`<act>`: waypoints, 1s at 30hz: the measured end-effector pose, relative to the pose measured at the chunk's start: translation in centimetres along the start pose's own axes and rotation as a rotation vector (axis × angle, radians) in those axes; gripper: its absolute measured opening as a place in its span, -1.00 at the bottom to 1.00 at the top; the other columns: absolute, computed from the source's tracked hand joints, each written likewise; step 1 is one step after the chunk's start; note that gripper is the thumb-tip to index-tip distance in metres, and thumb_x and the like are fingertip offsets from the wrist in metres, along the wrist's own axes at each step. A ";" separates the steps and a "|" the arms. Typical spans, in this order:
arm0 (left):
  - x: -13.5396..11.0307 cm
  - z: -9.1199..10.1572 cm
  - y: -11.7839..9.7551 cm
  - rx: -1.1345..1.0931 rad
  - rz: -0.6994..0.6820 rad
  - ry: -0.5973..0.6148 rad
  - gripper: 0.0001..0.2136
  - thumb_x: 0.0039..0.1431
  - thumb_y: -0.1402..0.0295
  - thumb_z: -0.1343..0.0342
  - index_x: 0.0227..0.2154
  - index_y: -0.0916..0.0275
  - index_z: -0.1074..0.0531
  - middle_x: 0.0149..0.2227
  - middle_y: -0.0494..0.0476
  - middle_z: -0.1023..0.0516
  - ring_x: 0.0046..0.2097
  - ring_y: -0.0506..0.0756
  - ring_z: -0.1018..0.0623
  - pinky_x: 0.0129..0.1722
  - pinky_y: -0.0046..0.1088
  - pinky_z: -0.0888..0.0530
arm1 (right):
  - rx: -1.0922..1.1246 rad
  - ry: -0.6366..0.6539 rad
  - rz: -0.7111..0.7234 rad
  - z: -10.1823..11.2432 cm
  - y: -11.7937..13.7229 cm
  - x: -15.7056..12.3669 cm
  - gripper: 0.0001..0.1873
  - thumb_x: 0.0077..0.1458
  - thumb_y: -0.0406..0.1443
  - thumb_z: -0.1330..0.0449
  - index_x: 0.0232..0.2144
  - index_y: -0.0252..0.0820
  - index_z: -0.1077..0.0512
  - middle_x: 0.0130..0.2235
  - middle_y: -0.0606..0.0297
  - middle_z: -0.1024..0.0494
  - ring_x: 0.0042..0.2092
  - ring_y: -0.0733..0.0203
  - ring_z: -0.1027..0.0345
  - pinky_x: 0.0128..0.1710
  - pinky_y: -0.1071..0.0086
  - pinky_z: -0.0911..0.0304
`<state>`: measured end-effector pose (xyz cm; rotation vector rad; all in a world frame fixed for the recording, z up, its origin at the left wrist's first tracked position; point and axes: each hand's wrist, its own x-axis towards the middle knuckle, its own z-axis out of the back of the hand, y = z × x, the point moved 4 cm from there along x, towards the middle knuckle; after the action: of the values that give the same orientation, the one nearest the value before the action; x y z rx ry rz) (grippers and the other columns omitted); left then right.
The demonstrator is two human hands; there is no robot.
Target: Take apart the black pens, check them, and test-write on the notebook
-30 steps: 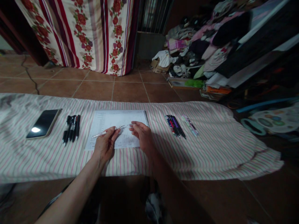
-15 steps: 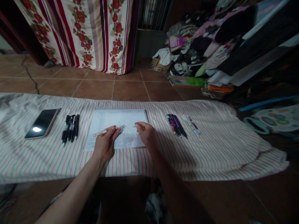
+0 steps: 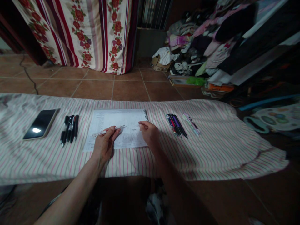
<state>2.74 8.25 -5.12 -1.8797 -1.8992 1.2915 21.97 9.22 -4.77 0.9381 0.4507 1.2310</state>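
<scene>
My left hand [image 3: 104, 142] is closed round a white pen [image 3: 100, 133], whose thin dark tip points right, over the open page. To its right, my right hand [image 3: 150, 132] is pinched, thumb against fingers. What it holds, if anything, is too small to make out; a short dark mark shows on the page just left of its fingertips. Beneath both hands lies a spiral notebook [image 3: 112, 116] with a white printed sheet, its coil on the right side.
Several black pens [image 3: 69, 128] and a dark phone [image 3: 41, 124] lie at left on the striped cloth [image 3: 222, 150]. Right of the notebook are several dark pens [image 3: 177, 125] and some pastel pens [image 3: 191, 124]. Beyond stand a floral curtain [image 3: 93, 34] and a clothes pile [image 3: 199, 43].
My right hand has shifted slightly to the right, away from the pen's tip. The left hand keeps its hold on the white pen, nearly still.
</scene>
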 end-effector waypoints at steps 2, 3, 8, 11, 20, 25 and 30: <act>0.0 0.0 0.0 0.001 0.002 0.000 -0.83 0.03 0.71 -0.06 -0.60 0.49 -0.46 -0.50 0.14 -0.52 -0.39 0.02 -0.58 -0.25 -0.48 -0.58 | -0.025 0.017 0.050 -0.3 0.0 -0.2 -0.77 0.00 -0.36 -0.06 -0.34 -0.16 -0.50 -0.38 0.26 -0.56 -0.32 0.21 -0.43 -0.25 0.35 -0.31; -0.1 0.0 0.1 0.000 0.003 -0.001 -0.82 0.03 0.71 -0.06 -0.61 0.49 -0.46 -0.49 0.14 -0.52 -0.39 0.02 -0.58 -0.25 -0.48 -0.58 | -0.028 0.029 0.077 -0.5 0.1 -0.3 -0.77 0.01 -0.37 -0.05 -0.33 -0.16 -0.50 -0.37 0.26 -0.55 -0.31 0.21 -0.42 -0.26 0.36 -0.31; -0.3 -0.1 0.3 0.009 0.014 0.006 -0.81 0.04 0.71 -0.06 -0.61 0.48 -0.46 -0.49 0.13 -0.52 -0.38 0.01 -0.58 -0.25 -0.49 -0.58 | -0.109 0.032 0.205 -1.5 1.1 -1.2 -0.70 0.01 -0.37 -0.13 -0.15 -0.19 -0.44 -0.27 0.18 -0.46 -0.35 0.24 -0.37 -0.26 0.35 -0.30; -0.4 -0.2 0.3 0.008 0.003 0.020 -0.80 0.04 0.70 -0.06 -0.63 0.48 -0.45 -0.50 0.12 -0.51 -0.38 0.01 -0.58 -0.23 -0.48 -0.57 | -0.196 0.085 0.276 -2.1 1.6 -1.9 -0.76 0.00 -0.40 -0.16 -0.21 -0.20 -0.47 -0.29 0.18 -0.41 -0.35 0.23 -0.34 -0.25 0.34 -0.29; -0.3 0.0 0.3 0.012 0.030 0.024 -0.82 0.03 0.70 -0.06 -0.60 0.48 -0.46 -0.48 0.14 -0.52 -0.39 0.01 -0.58 -0.24 -0.48 -0.58 | -0.250 0.072 0.316 -1.8 0.9 -1.3 -0.77 0.04 -0.47 -0.08 -0.25 -0.22 -0.45 -0.24 0.17 -0.48 -0.21 0.16 -0.35 -0.15 0.33 -0.25; -0.3 0.0 0.4 0.014 0.039 0.022 -0.83 0.03 0.70 -0.07 -0.60 0.47 -0.46 -0.48 0.14 -0.52 -0.39 0.02 -0.58 -0.23 -0.47 -0.57 | -0.276 0.095 0.296 -1.7 0.5 -0.8 -0.73 0.06 -0.45 -0.06 -0.20 -0.20 -0.45 -0.20 0.18 -0.51 -0.15 0.15 -0.34 -0.08 0.31 -0.22; -0.5 -0.2 0.3 0.016 0.039 0.023 -0.82 0.03 0.70 -0.06 -0.60 0.46 -0.46 -0.49 0.15 -0.52 -0.38 0.01 -0.57 -0.21 -0.46 -0.57 | -0.243 0.088 0.324 -1.6 0.3 -0.5 -0.69 0.10 -0.44 0.00 -0.15 -0.21 -0.44 -0.19 0.17 -0.53 -0.14 0.14 -0.34 -0.07 0.28 -0.22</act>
<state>3.17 7.86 -4.99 -1.9246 -1.8447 1.2870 20.45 9.37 -5.50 0.7684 0.2146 1.5876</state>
